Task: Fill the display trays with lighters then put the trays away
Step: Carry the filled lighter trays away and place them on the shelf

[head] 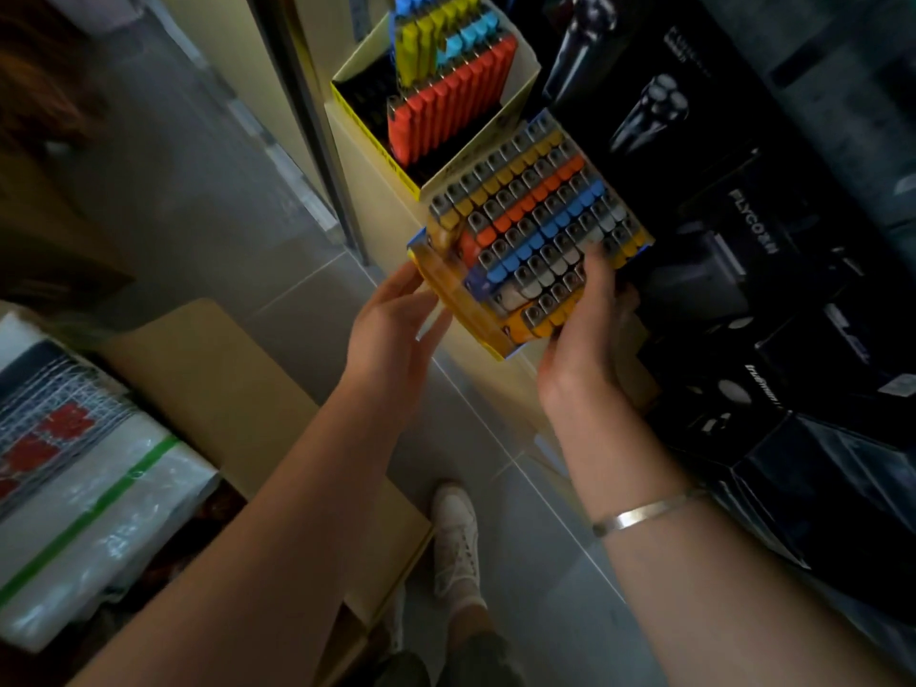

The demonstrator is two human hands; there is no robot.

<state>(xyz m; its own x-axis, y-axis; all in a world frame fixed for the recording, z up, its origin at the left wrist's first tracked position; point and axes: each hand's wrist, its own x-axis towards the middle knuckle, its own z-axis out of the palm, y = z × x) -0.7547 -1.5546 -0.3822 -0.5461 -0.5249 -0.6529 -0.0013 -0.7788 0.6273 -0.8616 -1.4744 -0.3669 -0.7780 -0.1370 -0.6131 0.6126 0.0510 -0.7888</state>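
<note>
A yellow display tray [448,290] packed with rows of yellow, orange, blue and grey lighters [538,218] is held tilted in the air beside a cream shelf. My left hand [396,319] touches the tray's left front edge with fingers spread. My right hand [587,319] grips its right front corner, thumb resting on the lighter tops. Behind it, a white and yellow box [520,99] on the shelf holds a second tray of orange, yellow and blue lighters [446,96].
Black shaver boxes [743,230] are stacked at the right. An open cardboard box [213,379] and plastic-wrapped packages [89,488] sit at the lower left. Grey tiled floor and my white shoe [456,533] lie below.
</note>
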